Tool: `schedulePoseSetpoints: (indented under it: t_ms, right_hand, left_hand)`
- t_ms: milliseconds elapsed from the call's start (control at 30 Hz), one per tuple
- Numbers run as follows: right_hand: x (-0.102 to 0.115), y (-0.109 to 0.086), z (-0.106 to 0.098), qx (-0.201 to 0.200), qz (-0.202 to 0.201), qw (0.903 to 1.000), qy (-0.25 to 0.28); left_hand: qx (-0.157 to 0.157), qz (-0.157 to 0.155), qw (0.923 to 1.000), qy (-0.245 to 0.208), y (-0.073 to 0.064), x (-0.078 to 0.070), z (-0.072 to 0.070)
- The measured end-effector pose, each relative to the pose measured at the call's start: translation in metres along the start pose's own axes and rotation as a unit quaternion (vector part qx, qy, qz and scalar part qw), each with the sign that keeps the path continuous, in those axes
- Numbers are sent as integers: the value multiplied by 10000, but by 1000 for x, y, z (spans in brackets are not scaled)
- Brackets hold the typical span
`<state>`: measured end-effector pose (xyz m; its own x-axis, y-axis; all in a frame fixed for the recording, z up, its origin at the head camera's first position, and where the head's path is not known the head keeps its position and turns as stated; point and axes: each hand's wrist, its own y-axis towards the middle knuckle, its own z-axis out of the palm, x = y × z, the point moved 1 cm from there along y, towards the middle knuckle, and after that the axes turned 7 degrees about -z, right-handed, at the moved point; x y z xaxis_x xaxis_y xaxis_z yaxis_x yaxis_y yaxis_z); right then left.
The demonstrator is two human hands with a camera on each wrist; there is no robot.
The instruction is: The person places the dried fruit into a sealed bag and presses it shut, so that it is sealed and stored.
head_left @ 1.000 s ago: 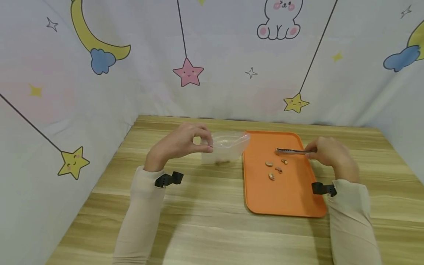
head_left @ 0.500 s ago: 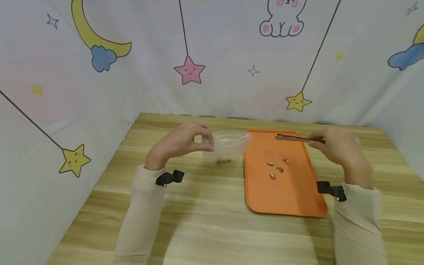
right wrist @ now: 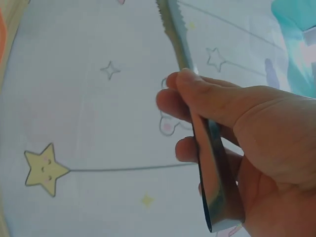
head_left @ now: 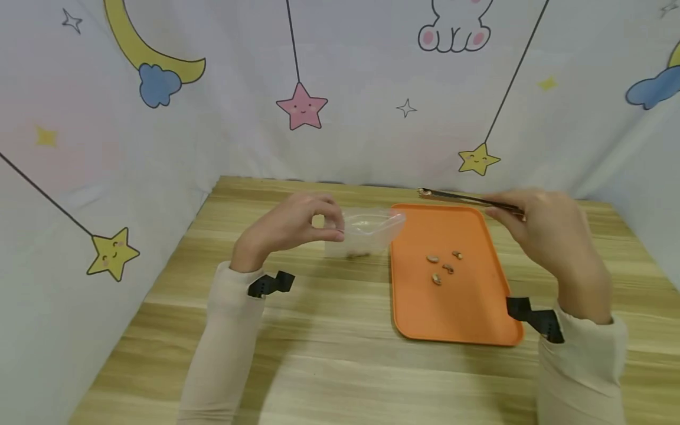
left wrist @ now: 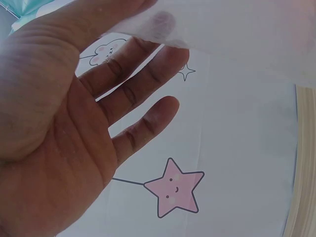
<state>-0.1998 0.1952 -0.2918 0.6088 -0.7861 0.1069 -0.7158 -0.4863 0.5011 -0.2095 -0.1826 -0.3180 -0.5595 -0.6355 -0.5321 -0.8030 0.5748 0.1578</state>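
Note:
My left hand (head_left: 297, 227) pinches the edge of a clear plastic bag (head_left: 366, 227) between thumb and index finger; in the left wrist view the other fingers of the left hand (left wrist: 74, 113) are spread loosely. The bag's mouth gapes to the right, and small brown pieces (head_left: 358, 255) show at its bottom. My right hand (head_left: 552, 236) grips metal tongs (head_left: 467, 199), raised over the far end of an orange tray (head_left: 451, 319). A small pale-brown piece (head_left: 425, 192) sits at the tongs' tips. In the right wrist view the tongs (right wrist: 212, 173) have toothed arms pressed together.
Several small brown nut-like pieces (head_left: 448, 268) lie on the middle of the tray. The bag overlaps the tray's left edge in the head view. A wooden table (head_left: 329, 366) lies beneath, with a printed curtain (head_left: 361, 71) behind it.
My right hand has lifted the tongs from over the tray toward its far edge, and their tips have swung left. The left hand and bag have stayed nearly still.

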Motion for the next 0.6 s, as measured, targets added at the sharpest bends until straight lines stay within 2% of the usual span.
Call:
schedulePoseSetpoints:
  t_ms: [133, 233, 433, 600]
  right_hand:
    - [19, 4, 1, -625, -568, 9963, 128]
    - [31, 9, 6, -903, -969, 9908, 269]
    - [48, 18, 21, -906, -1438, 9837, 587]
    - [53, 20, 28, -834, -1548, 9825, 620]
  left_hand:
    - [37, 41, 10000, 18, -1, 0, 0]
    - [40, 77, 10000, 2, -1, 0, -1]
    - [20, 92, 10000, 31, 0, 1, -1]
    - [33, 114, 9999, 53, 1, 1, -1]
